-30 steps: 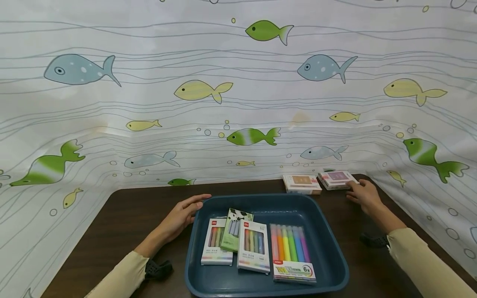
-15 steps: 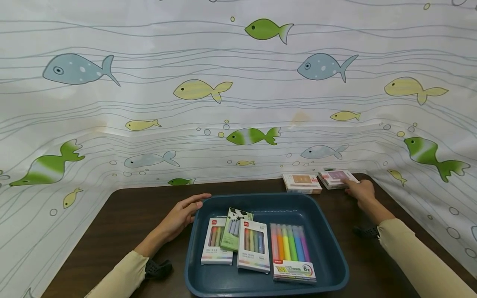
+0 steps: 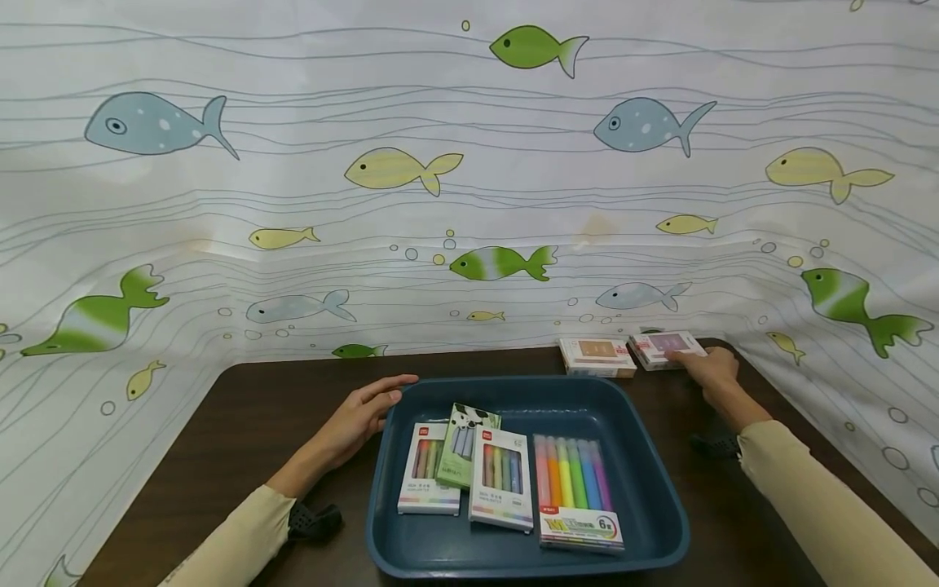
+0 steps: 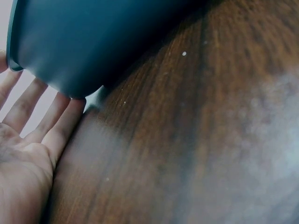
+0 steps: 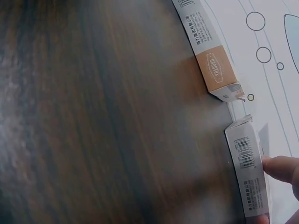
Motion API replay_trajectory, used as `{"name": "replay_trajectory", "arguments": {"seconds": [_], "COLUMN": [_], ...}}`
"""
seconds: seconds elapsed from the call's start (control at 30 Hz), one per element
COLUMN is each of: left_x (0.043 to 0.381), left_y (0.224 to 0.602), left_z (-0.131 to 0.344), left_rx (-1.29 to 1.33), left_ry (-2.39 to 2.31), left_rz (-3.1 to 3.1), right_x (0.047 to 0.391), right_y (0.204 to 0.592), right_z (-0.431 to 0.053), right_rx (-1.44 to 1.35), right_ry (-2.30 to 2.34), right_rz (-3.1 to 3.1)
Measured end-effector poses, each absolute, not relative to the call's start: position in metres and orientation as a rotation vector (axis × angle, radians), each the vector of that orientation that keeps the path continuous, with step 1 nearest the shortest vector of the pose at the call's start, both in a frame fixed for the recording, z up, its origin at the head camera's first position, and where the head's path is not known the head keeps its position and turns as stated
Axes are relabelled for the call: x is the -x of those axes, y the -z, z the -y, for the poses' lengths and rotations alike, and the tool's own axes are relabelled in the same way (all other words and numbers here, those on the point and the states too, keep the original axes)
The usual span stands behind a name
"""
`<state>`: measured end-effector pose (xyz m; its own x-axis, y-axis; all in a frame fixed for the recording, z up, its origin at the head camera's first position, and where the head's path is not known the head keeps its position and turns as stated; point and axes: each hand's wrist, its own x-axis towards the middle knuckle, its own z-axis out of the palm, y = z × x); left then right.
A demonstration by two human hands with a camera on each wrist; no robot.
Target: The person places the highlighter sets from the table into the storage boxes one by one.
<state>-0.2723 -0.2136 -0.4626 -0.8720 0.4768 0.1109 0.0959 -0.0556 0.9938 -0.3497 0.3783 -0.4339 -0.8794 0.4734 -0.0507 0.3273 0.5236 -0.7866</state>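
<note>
My right hand (image 3: pixel 713 375) reaches to the back right. Its finger (image 5: pixel 280 167) touches the upper edge of a white box with a purple panel (image 3: pixel 663 346). A second fingertip shows low on the box's barcode side in the right wrist view; no firm grip is visible. Left of that box lies a white box with an orange-brown panel (image 3: pixel 597 352). My left hand (image 3: pixel 359 420) rests against the left back corner of a blue tray (image 3: pixel 469 558), fingers extended, its fingertips on the outer wall in the left wrist view.
Inside the tray are two white packs of coloured pens (image 3: pixel 428 493) (image 3: pixel 501 507), a green panda pack (image 3: pixel 456 469) partly covered by them, and a clear pack of bright markers (image 3: pixel 579 530). Behind the dark wooden table (image 3: pixel 279 399) hangs a fish-printed cloth (image 3: pixel 411 98).
My right hand has moved slightly left and forward, its finger further over the purple-panelled box. The left hand stays at the tray corner. The head view has tilted slightly.
</note>
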Motion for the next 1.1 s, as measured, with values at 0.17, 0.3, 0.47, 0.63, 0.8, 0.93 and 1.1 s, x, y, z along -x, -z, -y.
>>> {"name": "replay_trajectory", "arguments": {"seconds": [0.17,0.3,0.47,0.63,0.8,0.93,1.1], "left_x": [0.272,0.27,0.269,0.269,0.27,0.271,0.272], "left_y": [0.463,0.464,0.464,0.464,0.464,0.463,0.462], "left_z": [0.213,0.214,0.213,0.213,0.213,0.213,0.213], "left_rx": [-0.603,-0.595,-0.596,-0.614,-0.611,-0.605,-0.619], "left_ry": [-2.003,-2.004,-2.004,-1.999,-1.996,-1.994,-1.998], "left_rz": [-1.955,-1.958,-1.957,-1.961,-1.961,-1.966,-1.965], "right_x": [0.348,0.349,0.354,0.355,0.355,0.353,0.351], "right_y": [0.437,0.44,0.442,0.438,0.435,0.431,0.424], "right_z": [-0.378,-0.374,-0.366,-0.362,-0.362,-0.363,-0.365], "right_rx": [0.728,0.707,0.627,0.645,0.671,0.669,0.644], "right_ry": [-1.224,-1.238,-1.375,-1.425,-1.478,-1.692,-1.942], "right_rz": [2.59,2.511,2.342,2.293,2.249,2.075,1.859]}}
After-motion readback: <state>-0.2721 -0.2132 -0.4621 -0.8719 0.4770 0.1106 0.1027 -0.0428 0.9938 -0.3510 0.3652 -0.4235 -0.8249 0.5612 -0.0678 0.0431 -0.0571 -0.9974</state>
